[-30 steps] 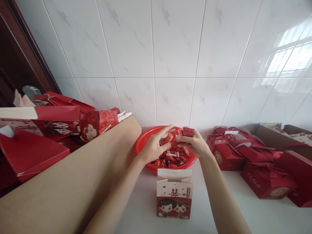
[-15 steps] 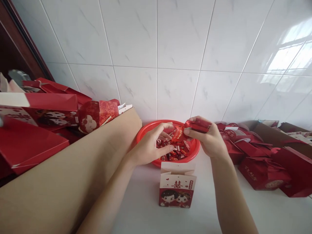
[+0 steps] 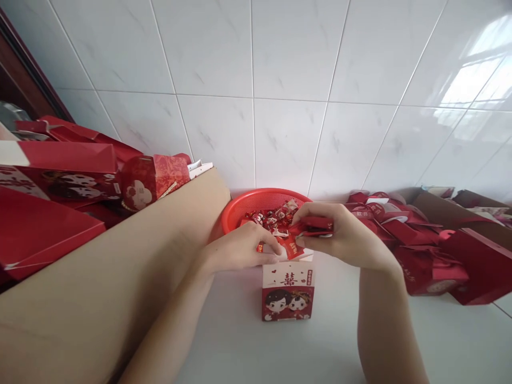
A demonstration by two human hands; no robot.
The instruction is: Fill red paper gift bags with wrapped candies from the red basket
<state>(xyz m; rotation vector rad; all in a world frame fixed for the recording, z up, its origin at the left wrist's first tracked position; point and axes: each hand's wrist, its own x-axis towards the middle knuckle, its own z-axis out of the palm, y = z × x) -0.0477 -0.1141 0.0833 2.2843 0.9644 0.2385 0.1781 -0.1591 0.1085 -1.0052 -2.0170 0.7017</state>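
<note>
In the head view a small white and red paper gift box (image 3: 287, 298), printed with two cartoon figures, stands upright with its top open. My left hand (image 3: 240, 246) is at the box's upper left edge, thumb and fingers closed about the rim. My right hand (image 3: 344, 234) grips several red candy packets (image 3: 318, 225) just above the opening. One orange-red packet (image 3: 294, 247) hangs lower, over the box's mouth. Behind the hands sits a red plastic basket (image 3: 234, 209) holding wrapped candies (image 3: 276, 217).
A large cardboard carton (image 3: 160, 250) full of red boxes (image 3: 76, 160) stands on the left. Folded red gift boxes (image 3: 428, 266) are piled on the white table (image 3: 240, 346) at the right, with another brown carton (image 3: 436, 213) behind. A tiled wall (image 3: 288, 48) closes off the back.
Both hands have come from above the basket toward me, down to the box's top. The right hand still holds its packets. The left hand's spread fingers have closed at the rim.
</note>
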